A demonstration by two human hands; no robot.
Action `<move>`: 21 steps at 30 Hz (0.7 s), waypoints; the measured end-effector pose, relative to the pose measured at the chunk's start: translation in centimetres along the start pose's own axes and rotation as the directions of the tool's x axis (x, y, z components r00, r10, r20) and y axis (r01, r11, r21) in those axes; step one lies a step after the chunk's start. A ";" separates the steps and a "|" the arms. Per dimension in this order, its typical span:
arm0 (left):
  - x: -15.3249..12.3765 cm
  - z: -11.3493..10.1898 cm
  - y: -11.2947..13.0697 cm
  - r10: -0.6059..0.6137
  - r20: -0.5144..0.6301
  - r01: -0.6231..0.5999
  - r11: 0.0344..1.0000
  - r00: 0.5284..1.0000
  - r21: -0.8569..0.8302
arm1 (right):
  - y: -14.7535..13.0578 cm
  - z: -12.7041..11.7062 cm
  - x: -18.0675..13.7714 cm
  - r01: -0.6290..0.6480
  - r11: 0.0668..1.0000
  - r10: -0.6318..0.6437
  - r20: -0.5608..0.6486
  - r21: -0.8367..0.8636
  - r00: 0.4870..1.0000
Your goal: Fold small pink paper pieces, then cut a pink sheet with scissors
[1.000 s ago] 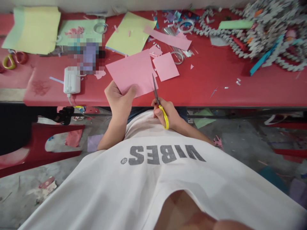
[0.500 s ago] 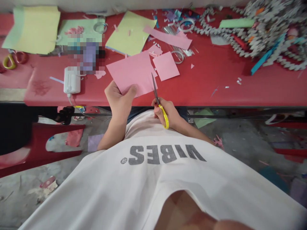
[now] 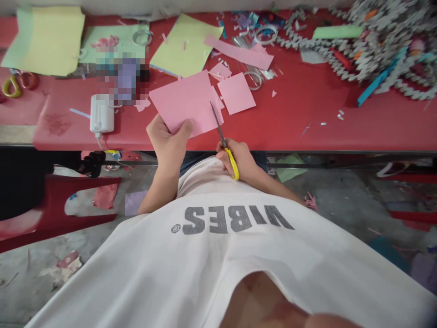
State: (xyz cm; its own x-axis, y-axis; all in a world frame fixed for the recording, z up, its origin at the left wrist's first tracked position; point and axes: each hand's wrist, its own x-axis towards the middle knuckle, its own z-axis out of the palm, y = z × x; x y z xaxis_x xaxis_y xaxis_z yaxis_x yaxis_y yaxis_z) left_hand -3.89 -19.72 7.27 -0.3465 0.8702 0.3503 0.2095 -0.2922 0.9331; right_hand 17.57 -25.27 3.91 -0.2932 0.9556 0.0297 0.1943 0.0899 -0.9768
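Note:
My left hand [image 3: 167, 139] grips the near edge of a pink paper sheet [image 3: 184, 102], thumb on top, holding it just above the red table [image 3: 307, 118]. My right hand [image 3: 239, 159] is closed round the yellow handles of a pair of scissors [image 3: 223, 141]. The blades point up and away, their tips at the sheet's right edge. A smaller pink square [image 3: 236, 93] lies flat just right of the sheet.
Yellow and green sheets [image 3: 186, 45] lie at the back, a white charger [image 3: 101, 114] at the left, tape rolls [image 3: 264, 34] and a heap of grey folded paper chains [image 3: 385, 50] at the right. Paper scraps litter the table. A red plastic chair [image 3: 85, 200] stands at my left.
The scissors have tilted and pushed a little further left into the pink sheet's edge. My left hand and the sheet have shifted slightly left.

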 end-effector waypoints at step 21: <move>-0.2 0.1 -0.8 0.068 0.041 -0.068 0.998 0.997 0.000 | 2.8 -0.2 0.5 0.139 0.988 -0.143 0.063 0.063 0.988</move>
State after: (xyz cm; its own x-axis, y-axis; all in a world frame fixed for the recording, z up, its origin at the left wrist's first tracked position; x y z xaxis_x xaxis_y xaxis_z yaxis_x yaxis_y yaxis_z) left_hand -3.86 -19.63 6.45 -0.2935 0.8639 0.4093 0.2327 -0.3508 0.9071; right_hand 18.12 -24.49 1.25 -0.3763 0.9134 0.1555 0.0926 0.2041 -0.9746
